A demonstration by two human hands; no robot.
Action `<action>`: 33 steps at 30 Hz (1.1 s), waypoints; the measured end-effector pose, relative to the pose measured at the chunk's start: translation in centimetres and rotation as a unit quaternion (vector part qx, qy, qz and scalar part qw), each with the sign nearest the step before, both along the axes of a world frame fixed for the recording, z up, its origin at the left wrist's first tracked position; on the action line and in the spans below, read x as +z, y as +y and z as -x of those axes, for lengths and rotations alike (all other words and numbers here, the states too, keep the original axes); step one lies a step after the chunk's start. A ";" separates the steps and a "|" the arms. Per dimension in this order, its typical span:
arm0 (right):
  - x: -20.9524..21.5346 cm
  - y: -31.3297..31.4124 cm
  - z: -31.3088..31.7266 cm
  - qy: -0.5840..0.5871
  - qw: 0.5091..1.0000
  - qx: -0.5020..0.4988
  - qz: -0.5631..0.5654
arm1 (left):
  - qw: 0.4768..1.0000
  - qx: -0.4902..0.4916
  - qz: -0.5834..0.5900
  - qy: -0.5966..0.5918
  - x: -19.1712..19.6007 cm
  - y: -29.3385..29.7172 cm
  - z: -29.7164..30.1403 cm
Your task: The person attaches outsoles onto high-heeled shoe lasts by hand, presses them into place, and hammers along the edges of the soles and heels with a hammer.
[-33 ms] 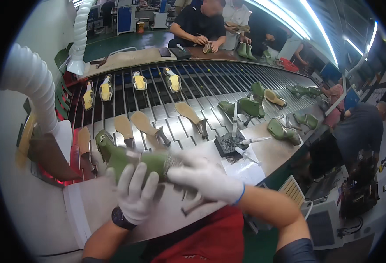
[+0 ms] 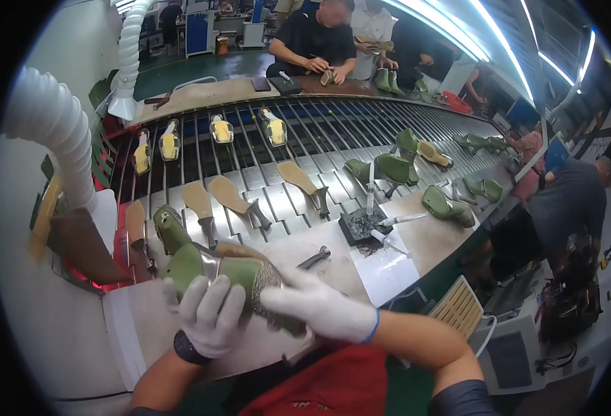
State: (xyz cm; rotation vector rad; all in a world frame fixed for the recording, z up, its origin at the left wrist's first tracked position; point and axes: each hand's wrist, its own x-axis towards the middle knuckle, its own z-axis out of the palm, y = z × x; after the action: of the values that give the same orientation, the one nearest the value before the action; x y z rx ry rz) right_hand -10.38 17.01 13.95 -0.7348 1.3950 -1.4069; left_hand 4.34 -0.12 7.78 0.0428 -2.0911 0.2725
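Both my hands wear white gloves and hold a green shoe (image 2: 239, 269) with a silver band across it, low over the near edge of the workbench. My left hand (image 2: 212, 315) wraps its fingers around the shoe's near side. My right hand (image 2: 323, 305) grips the rough, glittery back part, its thumb side pressed against it. A tan sole edge shows along the shoe's far side. Past my right hand a dark slim heel (image 2: 316, 258) sticks out; I cannot tell whether it joins this shoe. Another green shoe (image 2: 170, 229) lies just beyond, at the left.
Tan soles with heels (image 2: 232, 195) line the slatted metal conveyor (image 2: 271, 180); yellow-padded pieces (image 2: 222, 129) lie farther back. A black block (image 2: 362, 229) with syringes stands right of centre, near more green shoes (image 2: 447, 208). A white hose (image 2: 52, 132) hangs left. A co-worker (image 2: 316, 41) works across the conveyor.
The shoe has turned in my hands: its glittery back now shows clearly, and the heel seen below my right hand is gone from there. A heel now shows on the far side.
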 end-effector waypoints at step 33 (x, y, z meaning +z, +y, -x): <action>-9.3 -8.3 -7.1 0.059 0.973 -0.219 -0.039 | 0.537 -0.281 -0.786 0.117 -4.6 -8.1 -7.1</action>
State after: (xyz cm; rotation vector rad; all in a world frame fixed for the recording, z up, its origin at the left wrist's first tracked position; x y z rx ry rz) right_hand -3.25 8.76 4.64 -0.4814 1.7722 -1.6522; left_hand 11.43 -8.22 3.13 0.4286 -1.2718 -1.9336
